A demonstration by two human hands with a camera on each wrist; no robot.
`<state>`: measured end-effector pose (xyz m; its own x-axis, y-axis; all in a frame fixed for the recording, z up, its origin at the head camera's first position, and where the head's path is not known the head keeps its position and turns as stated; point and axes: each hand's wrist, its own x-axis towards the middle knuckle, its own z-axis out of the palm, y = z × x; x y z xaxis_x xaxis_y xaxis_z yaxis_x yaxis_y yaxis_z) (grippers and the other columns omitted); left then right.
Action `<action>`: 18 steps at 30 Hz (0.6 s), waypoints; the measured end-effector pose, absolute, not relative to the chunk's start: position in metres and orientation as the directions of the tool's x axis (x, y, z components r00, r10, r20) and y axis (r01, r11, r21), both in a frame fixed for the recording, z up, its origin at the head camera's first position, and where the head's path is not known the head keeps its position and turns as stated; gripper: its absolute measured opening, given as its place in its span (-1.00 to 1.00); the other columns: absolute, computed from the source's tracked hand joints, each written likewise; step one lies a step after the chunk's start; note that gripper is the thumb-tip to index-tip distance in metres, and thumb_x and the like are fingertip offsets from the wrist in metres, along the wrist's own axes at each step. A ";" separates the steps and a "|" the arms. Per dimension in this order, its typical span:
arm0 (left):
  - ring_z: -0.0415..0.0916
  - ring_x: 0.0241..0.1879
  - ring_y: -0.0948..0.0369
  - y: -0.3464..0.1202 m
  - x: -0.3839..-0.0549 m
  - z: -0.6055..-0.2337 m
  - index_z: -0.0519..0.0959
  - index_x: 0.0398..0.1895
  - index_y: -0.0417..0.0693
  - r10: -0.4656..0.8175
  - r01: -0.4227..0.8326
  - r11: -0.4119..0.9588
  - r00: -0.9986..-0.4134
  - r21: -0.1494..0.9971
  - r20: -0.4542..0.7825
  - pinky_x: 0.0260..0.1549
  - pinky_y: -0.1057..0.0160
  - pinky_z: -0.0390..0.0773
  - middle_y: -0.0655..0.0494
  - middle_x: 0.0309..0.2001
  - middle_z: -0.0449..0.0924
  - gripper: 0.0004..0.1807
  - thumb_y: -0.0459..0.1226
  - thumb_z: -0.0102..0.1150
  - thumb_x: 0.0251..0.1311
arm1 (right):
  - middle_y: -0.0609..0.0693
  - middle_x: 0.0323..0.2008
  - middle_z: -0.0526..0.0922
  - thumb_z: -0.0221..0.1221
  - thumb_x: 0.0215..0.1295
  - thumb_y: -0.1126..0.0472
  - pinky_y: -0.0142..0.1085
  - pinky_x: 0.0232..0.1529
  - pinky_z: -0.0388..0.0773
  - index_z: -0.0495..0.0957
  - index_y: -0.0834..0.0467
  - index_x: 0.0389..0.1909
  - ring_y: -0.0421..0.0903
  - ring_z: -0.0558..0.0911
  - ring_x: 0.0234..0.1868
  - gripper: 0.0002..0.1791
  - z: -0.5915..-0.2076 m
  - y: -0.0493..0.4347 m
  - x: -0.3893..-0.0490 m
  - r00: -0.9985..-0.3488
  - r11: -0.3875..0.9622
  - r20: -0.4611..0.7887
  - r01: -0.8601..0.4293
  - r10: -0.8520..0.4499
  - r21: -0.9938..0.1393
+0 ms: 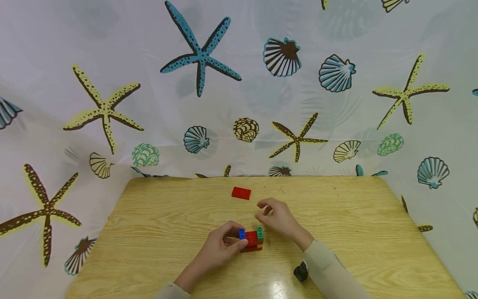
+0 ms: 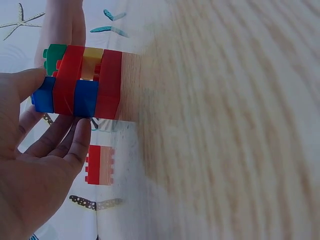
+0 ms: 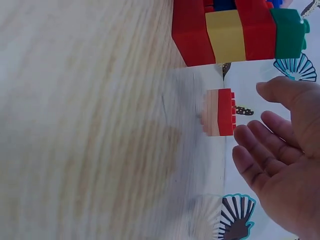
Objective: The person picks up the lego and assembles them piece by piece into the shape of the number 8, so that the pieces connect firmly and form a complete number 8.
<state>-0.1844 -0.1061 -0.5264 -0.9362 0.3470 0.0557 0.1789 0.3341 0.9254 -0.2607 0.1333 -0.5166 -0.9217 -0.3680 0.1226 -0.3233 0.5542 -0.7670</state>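
On the wooden table stands a small stack of toy building bricks [image 1: 251, 238]. My left hand [image 1: 218, 245] grips the left side of it, thumb near and fingers behind. A blue brick [image 2: 44, 95] and a green brick [image 3: 289, 32] top its two ends, over a red layer. Below that, another blue brick [image 2: 86, 98] and a yellow brick [image 3: 226, 35] rest on a red base [image 2: 108, 85]. My right hand [image 1: 278, 216] hovers behind and right of the stack, fingers loosely bent and holding nothing. Beyond it lies a loose red brick [image 1: 241, 193], studs up.
A small black object [image 1: 300, 272] sits on the table [image 1: 157, 232] beside the right sleeve [image 1: 328, 265]. White cloth [image 1: 231, 95] printed with starfish and shells hangs behind the table and along both sides.
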 end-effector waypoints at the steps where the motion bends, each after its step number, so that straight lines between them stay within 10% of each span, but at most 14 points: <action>1: 0.72 0.05 0.08 -0.106 -0.184 -0.526 0.60 0.17 -0.08 0.347 0.181 0.338 -0.936 0.924 0.057 -0.01 0.26 0.69 -0.02 0.05 0.73 -0.62 -0.12 0.37 0.40 | 0.21 0.10 0.71 0.36 0.41 0.18 -0.26 -0.13 0.67 0.63 0.28 0.17 0.04 0.70 -0.05 -0.60 -0.517 0.132 -0.263 -0.923 0.554 0.134 -0.328 -0.360 -0.765; 18: 0.72 0.03 0.09 -0.107 -0.185 -0.528 0.60 0.18 -0.10 0.345 0.178 0.328 -0.937 0.928 0.058 -0.03 0.32 0.67 -0.03 0.06 0.73 -0.60 -0.13 0.39 0.39 | 0.14 0.18 0.68 0.35 0.43 0.13 -0.25 -0.11 0.65 0.55 0.23 0.32 -0.07 0.62 -0.11 -0.48 -0.535 0.117 -0.302 -0.946 0.602 0.098 -0.274 -0.309 -0.750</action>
<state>-0.1845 -0.1071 -0.5278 -0.9366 0.3455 0.0578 0.1783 0.3281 0.9277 -0.3024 0.1173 -0.5350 -0.9460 -0.3091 0.0975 -0.2740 0.6016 -0.7503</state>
